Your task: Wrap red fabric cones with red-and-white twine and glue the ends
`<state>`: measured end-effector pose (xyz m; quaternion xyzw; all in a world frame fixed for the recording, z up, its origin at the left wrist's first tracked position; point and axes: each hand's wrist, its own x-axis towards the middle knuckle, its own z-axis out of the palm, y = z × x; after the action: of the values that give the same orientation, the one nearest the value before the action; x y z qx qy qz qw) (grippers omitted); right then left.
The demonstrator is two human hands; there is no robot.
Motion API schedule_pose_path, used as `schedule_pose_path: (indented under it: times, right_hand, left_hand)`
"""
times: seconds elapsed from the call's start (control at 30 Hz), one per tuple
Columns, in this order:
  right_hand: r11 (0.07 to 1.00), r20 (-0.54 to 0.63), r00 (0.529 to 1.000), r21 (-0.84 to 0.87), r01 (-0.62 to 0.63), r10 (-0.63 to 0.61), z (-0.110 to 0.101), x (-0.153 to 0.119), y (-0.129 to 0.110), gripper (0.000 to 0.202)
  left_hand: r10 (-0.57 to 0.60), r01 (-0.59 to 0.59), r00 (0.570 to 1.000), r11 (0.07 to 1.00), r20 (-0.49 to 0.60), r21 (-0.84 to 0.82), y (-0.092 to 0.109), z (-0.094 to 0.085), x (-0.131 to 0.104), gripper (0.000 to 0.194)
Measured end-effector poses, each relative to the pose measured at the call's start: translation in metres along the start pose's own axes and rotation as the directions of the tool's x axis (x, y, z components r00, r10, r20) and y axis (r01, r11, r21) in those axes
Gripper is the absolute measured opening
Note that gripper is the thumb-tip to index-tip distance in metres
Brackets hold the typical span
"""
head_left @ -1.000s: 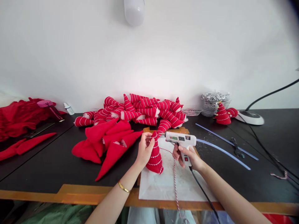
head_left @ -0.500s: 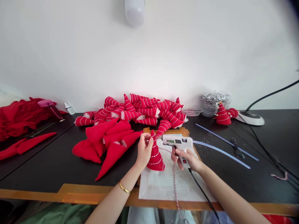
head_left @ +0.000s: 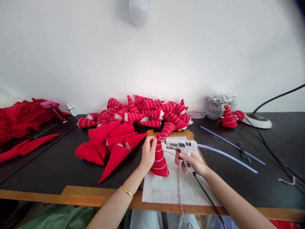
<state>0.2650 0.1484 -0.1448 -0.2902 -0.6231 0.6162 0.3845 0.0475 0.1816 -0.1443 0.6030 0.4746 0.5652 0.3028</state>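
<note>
My left hand [head_left: 149,153] is closed on the upper part of a red felt cone [head_left: 160,162] wound with red-and-white cord. My right hand [head_left: 190,162] grips a white hot glue gun [head_left: 182,144] by its handle, and its nozzle points left at the cone near the tip. A clear glue stick [head_left: 227,153] sticks out of the gun's back. The loose twisted cord [head_left: 179,187] hangs down beside my right hand, over the front edge. Under the cone lies a whitish work sheet [head_left: 154,192] with brown tape at its borders.
Several plain red cones [head_left: 111,159] lie left of my hands. Behind them is a heap of cord-wrapped cones [head_left: 143,111]. At right are another glue stick [head_left: 214,135], small snips [head_left: 243,152], a tub of silver tinsel [head_left: 215,106], a decorated cone [head_left: 229,117] and a white lamp base [head_left: 258,121].
The cone's tip has shifted slightly right and down beside the nozzle. Both hands keep their holds, and the whole view has drifted a little.
</note>
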Motion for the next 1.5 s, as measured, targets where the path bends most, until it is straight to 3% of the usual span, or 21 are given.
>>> schedule_pose_path:
  times: [0.47,1.5]
  right_hand:
    - [1.000,-0.019,1.000,0.003,-0.007,0.007,0.000,0.003,0.000,0.045]
    - [0.997,-0.054,0.996,0.015,-0.073,0.074,-0.003,0.004,0.011,0.050]
  left_hand:
    - [0.009,-0.010,0.999,1.000,0.038,0.021,-0.001,0.000,0.000,0.023]
    - [-0.006,0.006,1.000,1.000,0.001,0.008,0.001,0.001,0.000,0.022]
